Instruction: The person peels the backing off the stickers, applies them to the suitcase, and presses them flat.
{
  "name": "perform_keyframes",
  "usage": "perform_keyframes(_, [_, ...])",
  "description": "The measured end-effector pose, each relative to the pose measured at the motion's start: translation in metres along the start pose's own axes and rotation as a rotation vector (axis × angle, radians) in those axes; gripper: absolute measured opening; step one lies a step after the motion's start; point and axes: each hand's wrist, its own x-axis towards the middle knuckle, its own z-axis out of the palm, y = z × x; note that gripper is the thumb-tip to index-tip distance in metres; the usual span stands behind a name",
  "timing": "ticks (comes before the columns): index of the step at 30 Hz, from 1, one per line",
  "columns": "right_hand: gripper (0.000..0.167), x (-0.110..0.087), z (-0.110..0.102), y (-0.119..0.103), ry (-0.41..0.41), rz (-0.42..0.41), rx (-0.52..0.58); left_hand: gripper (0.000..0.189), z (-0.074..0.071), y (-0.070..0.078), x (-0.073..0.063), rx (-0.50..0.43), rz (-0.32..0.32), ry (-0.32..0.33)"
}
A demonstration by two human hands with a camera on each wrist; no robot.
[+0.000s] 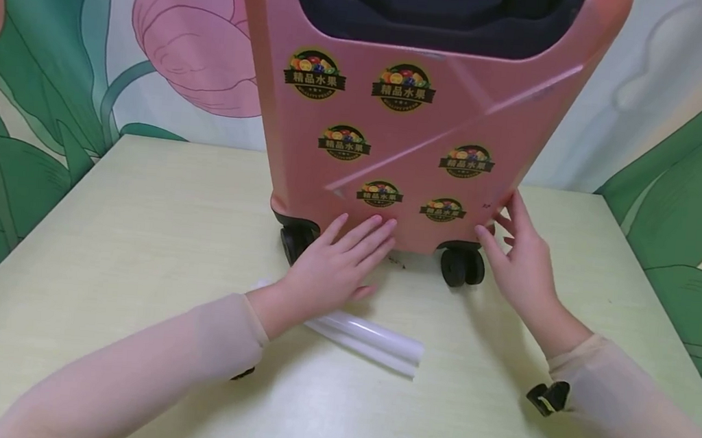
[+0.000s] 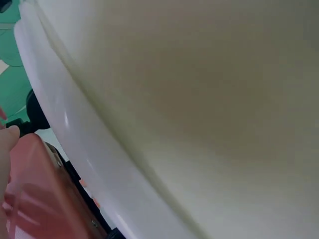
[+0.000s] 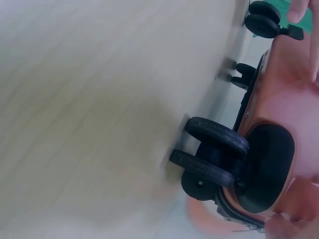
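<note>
A pink suitcase with black wheels stands upright, several fruit-label stickers on its front. My left hand touches the lower front, fingers spread and straight, just below the bottom stickers. With thumb on the front and fingers round the side, my right hand holds the lower right edge. In the right wrist view a double wheel shows large, with fingertips at the suitcase corner. The left wrist view shows the thumb near the suitcase. A rolled clear plastic sheet lies under my left forearm.
The suitcase stands towards the back of a pale table. Behind it is a wall painted with flowers and leaves. A black strap piece hangs at my right sleeve.
</note>
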Motion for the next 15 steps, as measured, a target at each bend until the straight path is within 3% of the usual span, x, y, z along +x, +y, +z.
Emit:
perform_keyframes(5, [0.08,-0.008,-0.004,0.004,-0.078,-0.005,-0.114,0.066,-0.006,0.0,-0.015,-0.077,-0.102,-0.062])
perform_keyframes(11, [0.089,-0.02,-0.006,0.011,-0.154,-0.117,-0.38,0.066,-0.011,-0.008,-0.039,-0.124,-0.254,-0.111])
perform_keyframes(15, [0.094,-0.03,-0.009,0.013,-0.254,-0.101,-0.558,0.068,-0.012,-0.017,-0.059,-0.173,-0.366,-0.128])
